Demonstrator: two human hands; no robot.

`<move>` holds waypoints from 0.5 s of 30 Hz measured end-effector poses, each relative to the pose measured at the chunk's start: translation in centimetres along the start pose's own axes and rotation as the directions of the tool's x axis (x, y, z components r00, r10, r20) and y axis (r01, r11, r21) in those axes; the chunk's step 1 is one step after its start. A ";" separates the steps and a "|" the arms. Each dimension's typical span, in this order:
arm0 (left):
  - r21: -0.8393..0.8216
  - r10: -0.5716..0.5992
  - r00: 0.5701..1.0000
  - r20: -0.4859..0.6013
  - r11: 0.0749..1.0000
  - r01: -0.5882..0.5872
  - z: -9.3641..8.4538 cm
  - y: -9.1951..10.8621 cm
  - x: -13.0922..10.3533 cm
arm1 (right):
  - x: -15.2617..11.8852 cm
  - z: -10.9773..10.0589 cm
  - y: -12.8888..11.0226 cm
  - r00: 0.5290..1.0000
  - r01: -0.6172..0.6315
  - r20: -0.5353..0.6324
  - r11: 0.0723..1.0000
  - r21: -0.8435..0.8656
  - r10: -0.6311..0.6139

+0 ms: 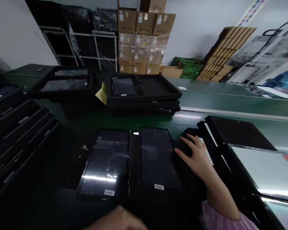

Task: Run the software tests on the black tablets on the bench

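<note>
Spread flat, the right hand (196,156) is pressing on the black tray's (182,150) edge beside the right screen (158,158). Left grip (117,220) is blurry, cannot tell. Lifting a screen probably needs fingers under its edge.

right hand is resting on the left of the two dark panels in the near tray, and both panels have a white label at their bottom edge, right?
Not quite: the right hand rests at the right edge of the right panel, not the left panel. Both do carry a white label, as the head view shows.
</note>
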State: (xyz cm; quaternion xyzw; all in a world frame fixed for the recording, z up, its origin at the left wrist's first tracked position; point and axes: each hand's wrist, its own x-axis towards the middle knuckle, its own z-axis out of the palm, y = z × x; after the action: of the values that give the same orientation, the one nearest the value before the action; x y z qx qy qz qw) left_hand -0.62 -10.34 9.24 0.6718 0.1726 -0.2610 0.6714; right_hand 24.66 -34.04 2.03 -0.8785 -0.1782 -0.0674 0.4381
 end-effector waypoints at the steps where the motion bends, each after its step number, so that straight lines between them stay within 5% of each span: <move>1: 0.078 0.040 0.998 -0.051 0.996 -0.036 -1.1 1.2 0.6 | -0.5 0.5 0.0 1.000 -0.001 0.013 1.000 -0.026 0.001; 4: 0.619 0.385 0.884 -0.267 0.771 -0.149 -4.5 4.5 4.4 | -1.4 2.4 -0.1 0.995 -0.061 0.076 0.998 -0.030 0.063; 6: 0.859 0.525 0.795 -0.304 0.512 -0.009 -6.7 5.9 7.8 | -1.1 3.5 -0.1 0.994 -0.084 0.073 0.996 -0.028 0.085; 10: 0.918 0.565 0.771 -0.294 0.391 0.063 -9.3 7.0 13.0 | 0.9 5.1 0.4 0.997 -0.075 0.025 0.997 -0.032 0.076; 15: 0.931 0.582 0.752 -0.308 0.346 0.114 -9.7 7.1 14.5 | 1.5 5.9 0.9 0.999 -0.027 -0.048 0.999 -0.034 0.026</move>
State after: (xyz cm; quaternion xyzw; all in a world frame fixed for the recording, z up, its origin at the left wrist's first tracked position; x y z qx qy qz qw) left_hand 16.36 -2.75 6.22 0.9874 0.0952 0.0236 0.1241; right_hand 26.14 -29.50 -1.84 -0.8865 -0.1549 -0.0856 0.4276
